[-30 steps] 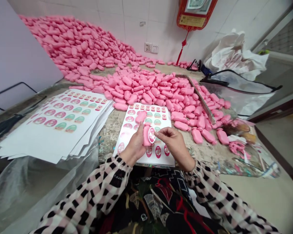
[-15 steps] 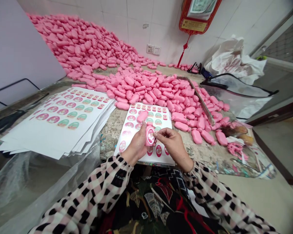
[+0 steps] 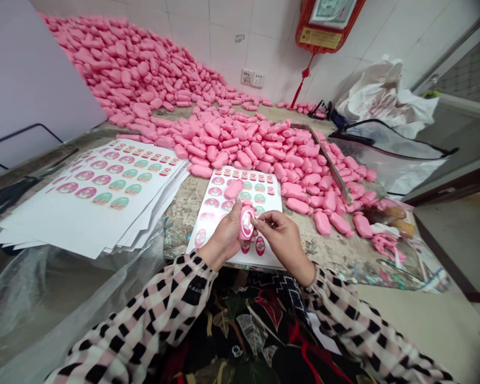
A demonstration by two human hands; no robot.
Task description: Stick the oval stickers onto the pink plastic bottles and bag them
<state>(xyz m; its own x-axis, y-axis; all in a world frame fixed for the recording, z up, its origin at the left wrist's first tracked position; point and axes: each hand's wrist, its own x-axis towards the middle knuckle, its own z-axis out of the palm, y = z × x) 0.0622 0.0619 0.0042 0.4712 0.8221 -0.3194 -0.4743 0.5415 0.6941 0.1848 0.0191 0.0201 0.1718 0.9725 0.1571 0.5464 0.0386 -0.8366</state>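
Note:
A small pink bottle-shaped piece (image 3: 243, 234) is gripped upright in my left hand (image 3: 223, 234), the thumb along its side. On its face sits an oval pink-and-white sticker (image 3: 247, 221). My right hand (image 3: 284, 234) pinches at the right edge of that sticker with thumb and forefinger, the other fingers curled. Beneath both hands lies a sheet of stickers (image 3: 200, 216) printed in pink, green and red, partly covered by the hands. Another pink piece (image 3: 233, 189) rests on this sheet, just above my left thumb.
A large heap of pink pieces (image 3: 144, 69) spreads over the worn table (image 3: 180, 218) to the back wall. A wooden strip (image 3: 328, 162) lies among them. At left is a stack of sticker sheets (image 3: 76, 224); at right, a clear zip bag (image 3: 392, 154).
The view has shifted slightly. My hands stay around the pink piece, with the right fingers still at the sticker's edge. The piece has turned very little.

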